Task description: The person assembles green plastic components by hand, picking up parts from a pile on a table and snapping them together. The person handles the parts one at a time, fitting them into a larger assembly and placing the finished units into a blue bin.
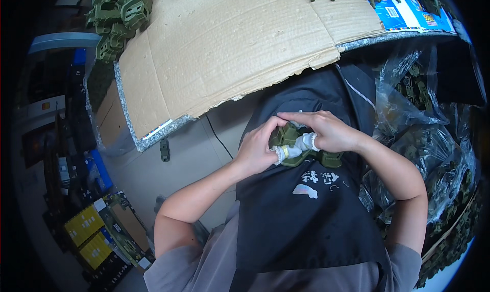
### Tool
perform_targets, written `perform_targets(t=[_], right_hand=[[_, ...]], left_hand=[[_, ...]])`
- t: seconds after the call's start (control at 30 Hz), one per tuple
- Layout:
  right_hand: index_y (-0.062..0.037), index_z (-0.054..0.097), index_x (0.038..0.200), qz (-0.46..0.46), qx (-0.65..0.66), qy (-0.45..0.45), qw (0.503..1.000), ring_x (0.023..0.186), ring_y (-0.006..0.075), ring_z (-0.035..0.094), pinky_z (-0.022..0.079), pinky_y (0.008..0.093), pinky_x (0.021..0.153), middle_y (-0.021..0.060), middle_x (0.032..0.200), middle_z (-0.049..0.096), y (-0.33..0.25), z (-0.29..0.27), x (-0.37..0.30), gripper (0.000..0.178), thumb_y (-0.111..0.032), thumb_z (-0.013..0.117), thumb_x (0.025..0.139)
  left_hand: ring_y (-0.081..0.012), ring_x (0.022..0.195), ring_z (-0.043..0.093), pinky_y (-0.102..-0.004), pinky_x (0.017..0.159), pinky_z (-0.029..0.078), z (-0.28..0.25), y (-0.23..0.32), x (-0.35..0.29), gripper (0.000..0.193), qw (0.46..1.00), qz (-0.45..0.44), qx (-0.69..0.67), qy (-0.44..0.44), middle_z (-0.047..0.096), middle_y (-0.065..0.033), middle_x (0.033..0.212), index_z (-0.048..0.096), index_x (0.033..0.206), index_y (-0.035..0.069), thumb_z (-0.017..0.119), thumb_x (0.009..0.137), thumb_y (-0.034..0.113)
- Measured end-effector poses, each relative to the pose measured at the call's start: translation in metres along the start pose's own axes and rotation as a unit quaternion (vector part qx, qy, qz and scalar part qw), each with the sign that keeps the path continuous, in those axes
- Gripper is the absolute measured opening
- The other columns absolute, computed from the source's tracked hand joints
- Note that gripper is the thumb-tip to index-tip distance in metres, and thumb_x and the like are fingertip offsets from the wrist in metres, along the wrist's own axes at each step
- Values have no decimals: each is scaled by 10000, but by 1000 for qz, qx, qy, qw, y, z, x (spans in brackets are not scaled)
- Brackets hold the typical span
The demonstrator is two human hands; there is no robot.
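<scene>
Over my lap, both hands close round an olive-green moulded plastic piece [287,134]. My left hand [256,146] grips its left side, and my right hand [331,131] curls over its right side. The fingertips of the two hands meet at the far side. White wraps [301,145] cover both thumbs, which press on the near side of the piece. A green block-shaped end [332,160] sticks out below my right hand; I cannot tell whether it belongs to the same piece. My fingers hide much of what is held.
A cardboard-covered table [229,42] lies ahead, its ragged edge toward me. Green plastic parts [120,16] are heaped at its far left, with more at the far right. Clear plastic bags [423,154] of green parts stand at my right. One green part [165,150] lies on the floor.
</scene>
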State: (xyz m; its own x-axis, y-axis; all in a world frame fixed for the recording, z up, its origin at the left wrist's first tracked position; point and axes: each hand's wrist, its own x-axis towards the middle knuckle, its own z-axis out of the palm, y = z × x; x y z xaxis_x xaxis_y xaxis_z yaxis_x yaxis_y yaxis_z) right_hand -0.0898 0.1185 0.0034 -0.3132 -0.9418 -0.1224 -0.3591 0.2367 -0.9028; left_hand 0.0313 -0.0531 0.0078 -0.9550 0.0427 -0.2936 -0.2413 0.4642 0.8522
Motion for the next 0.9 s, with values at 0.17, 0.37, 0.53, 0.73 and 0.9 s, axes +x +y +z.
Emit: perform_targets(t=[0.17,0.37,0.53,0.73,0.9], right_hand=[[-72,427,1315,30,-10,-35,999,1023,380,558,453,421,866,243,1093,584,-6,-1,-1,742,93,487,594],[-81,331,1387,9,309,140,941,1189,215,472,373,364,996,124,1318,457,-45,-39,-35,695,-55,658,774],[-73,371,1346,-114,-131,357,918,1283,239,354,338,377,1012,125,1401,328,-59,-47,-60,671,-73,688,754],[-126,240,1419,-46,-124,239,962,1159,397,452,421,391,927,214,1281,417,-76,-50,-81,887,76,582,626],[-88,412,1316,-12,-76,265,961,1110,312,502,404,365,933,161,1271,445,-70,-61,-108,747,30,685,631]], left_hand=[[-287,1048,562,-362,852,442,1,-12,-5,604,999,-17,-29,-32,556,-144,1173,446,1197,48,701,649,64],[-279,1353,214,-372,1090,203,-6,3,-5,1191,970,160,-184,10,61,-182,1497,-120,1424,55,791,684,256],[-227,1210,440,-334,1013,307,15,44,32,707,945,193,-264,0,409,-137,1361,235,1427,61,621,846,175],[-264,905,564,-343,849,381,16,62,38,479,958,281,-35,44,604,-115,991,535,1244,61,628,785,162],[-343,1208,409,-382,1008,327,-8,52,32,986,955,297,4,21,369,-194,1335,221,1403,37,790,653,329]])
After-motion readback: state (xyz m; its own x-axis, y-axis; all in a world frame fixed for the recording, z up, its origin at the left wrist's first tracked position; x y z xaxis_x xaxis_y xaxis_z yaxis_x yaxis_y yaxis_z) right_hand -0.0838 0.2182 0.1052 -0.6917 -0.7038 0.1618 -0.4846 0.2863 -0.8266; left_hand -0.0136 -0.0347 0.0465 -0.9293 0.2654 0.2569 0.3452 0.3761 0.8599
